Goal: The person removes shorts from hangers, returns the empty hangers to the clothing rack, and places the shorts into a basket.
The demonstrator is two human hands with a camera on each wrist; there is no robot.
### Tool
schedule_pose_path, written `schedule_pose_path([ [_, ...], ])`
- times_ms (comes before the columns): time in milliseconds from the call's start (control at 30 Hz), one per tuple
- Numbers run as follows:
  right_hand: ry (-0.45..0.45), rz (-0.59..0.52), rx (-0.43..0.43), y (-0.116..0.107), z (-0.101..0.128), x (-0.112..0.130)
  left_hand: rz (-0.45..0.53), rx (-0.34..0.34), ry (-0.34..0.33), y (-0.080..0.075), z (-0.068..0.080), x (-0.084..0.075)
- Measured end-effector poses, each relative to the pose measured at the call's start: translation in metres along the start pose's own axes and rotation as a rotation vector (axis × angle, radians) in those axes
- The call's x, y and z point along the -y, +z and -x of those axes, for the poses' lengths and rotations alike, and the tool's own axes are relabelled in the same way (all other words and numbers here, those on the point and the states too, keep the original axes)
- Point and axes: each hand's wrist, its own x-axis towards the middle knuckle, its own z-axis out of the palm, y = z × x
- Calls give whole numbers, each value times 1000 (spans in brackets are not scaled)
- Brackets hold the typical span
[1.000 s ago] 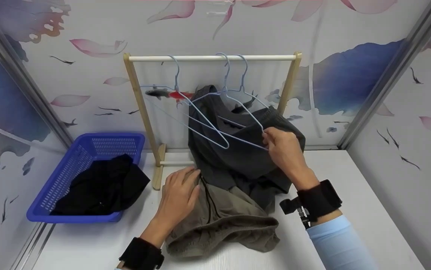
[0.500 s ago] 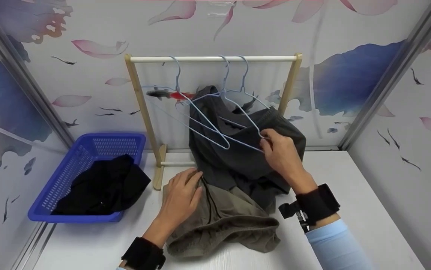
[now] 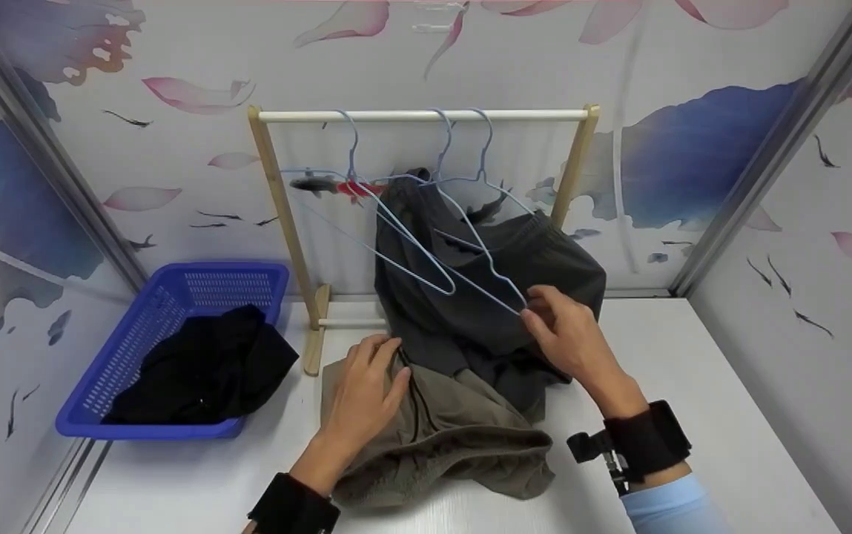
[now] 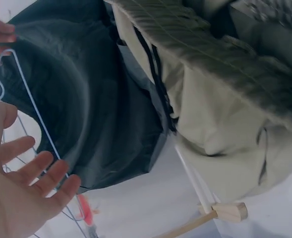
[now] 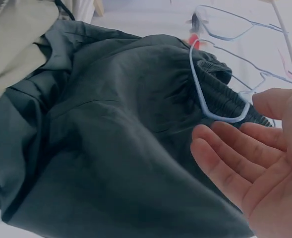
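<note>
The right hand (image 3: 570,337) has come lower, pulling the blue hanger (image 3: 470,259) corner down; its fingers are pinching the wire (so the dark shorts (image 3: 485,297) slide on). The left hand (image 3: 366,393), fingers spread, is pressing the khaki shorts (image 3: 455,445) on the tabletop (image 3: 692,386).

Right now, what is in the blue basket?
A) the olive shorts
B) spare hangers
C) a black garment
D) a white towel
C: the blue basket at the left holds a crumpled black garment; the olive shorts lie on the table under the left hand.
</note>
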Motion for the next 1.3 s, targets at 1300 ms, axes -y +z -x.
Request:
schedule_pose_path([
  [1300,-133,20,-320,85,100,-40,12,326,-188,53,45,-39],
])
